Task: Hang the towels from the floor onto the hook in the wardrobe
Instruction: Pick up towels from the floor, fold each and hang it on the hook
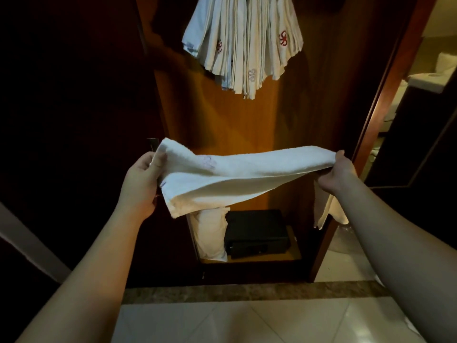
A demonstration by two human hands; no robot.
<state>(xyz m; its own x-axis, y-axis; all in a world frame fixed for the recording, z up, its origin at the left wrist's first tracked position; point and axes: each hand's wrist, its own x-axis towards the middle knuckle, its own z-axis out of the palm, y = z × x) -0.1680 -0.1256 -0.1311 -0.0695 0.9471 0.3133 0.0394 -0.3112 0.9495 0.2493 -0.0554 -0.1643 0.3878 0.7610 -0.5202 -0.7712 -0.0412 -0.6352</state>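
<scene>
White towel [235, 174] stretched in front of the wardrobe [291, 115], left hand [142, 179] pinching one end, right hand [340, 173] gripping the other, hung towels [243, 43] inside the wardrobe above.

hook hidden above frame, hanging towels [243, 43] cut off

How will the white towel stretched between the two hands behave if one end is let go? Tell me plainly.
The white towel is probably floppy: it sags and folds between the left hand and the right hand. Released at one end, it would likely drop and hang limp, like the hanging towels above. It looks light, since each hand holds it up by one end.
</scene>
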